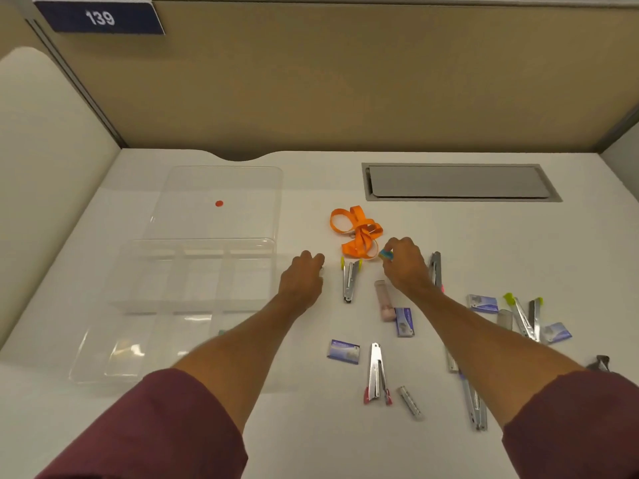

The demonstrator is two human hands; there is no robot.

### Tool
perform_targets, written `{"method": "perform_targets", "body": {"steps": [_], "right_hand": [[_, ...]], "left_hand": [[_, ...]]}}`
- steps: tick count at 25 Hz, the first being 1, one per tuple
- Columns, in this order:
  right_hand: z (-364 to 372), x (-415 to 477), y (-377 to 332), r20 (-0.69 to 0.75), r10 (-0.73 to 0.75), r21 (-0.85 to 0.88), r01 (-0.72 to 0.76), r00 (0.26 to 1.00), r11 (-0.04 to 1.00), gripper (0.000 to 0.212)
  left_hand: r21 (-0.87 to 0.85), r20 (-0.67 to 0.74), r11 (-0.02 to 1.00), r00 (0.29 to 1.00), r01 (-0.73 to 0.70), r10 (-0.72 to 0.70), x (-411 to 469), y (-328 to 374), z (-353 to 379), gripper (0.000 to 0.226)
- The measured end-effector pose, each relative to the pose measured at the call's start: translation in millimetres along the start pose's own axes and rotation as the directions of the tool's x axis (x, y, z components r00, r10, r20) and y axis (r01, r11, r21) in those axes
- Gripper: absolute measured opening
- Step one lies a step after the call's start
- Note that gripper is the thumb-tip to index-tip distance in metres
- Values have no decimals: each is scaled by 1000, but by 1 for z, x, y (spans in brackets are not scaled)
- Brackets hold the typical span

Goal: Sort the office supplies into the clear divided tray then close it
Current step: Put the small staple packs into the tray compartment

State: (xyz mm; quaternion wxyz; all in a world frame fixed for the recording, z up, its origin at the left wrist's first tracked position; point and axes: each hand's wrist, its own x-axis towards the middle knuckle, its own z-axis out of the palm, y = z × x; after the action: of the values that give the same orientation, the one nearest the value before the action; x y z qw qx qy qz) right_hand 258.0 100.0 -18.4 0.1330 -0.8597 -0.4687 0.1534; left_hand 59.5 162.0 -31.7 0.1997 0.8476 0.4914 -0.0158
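A small blue-tipped item (pixel 385 254) is pinched in the right hand (pixel 404 266) at centre frame, beside the orange lanyard (pixel 358 233). The left hand (pixel 304 276) is curled; whether anything is held cannot be told. The clear divided tray (pixel 179 292) lies open at left. The staplers (pixel 350 280) on the bench (pixel 449 236) are judged rigid, light and slick, best gripped mid-body.

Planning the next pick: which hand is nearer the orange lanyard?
Right. The right hand sits against the orange lanyard's lower right end; the left hand is off to its lower left.
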Motion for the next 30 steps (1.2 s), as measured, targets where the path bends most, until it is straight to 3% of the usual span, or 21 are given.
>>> {"method": "perform_targets", "body": {"steps": [4,8,16,22,30], "right_hand": [[12,5,3,17,-10,-9,10,1000,1000,24],[6,-4,-7,-25,3,50,-2,1000,999,38],[-3,-60,-102,-75,-178,282,193,981,940,40],[24,-125,-175,22,-371,297,348,929,889,35],[61,-167,-197,186,-361,157,335,914,929,39]], "left_hand": [[42,-24,999,1000,-8,9,-2,6,3,20],[17,-50,998,997,-53,54,-10,8,-13,17],[-46,-256,991,960,-129,113,-74,-23,-80,22],[-86,-221,996,975,-5,-15,-142,-85,-82,21],[-100,-131,993,989,60,-73,-167,-121,-53,34]]}}
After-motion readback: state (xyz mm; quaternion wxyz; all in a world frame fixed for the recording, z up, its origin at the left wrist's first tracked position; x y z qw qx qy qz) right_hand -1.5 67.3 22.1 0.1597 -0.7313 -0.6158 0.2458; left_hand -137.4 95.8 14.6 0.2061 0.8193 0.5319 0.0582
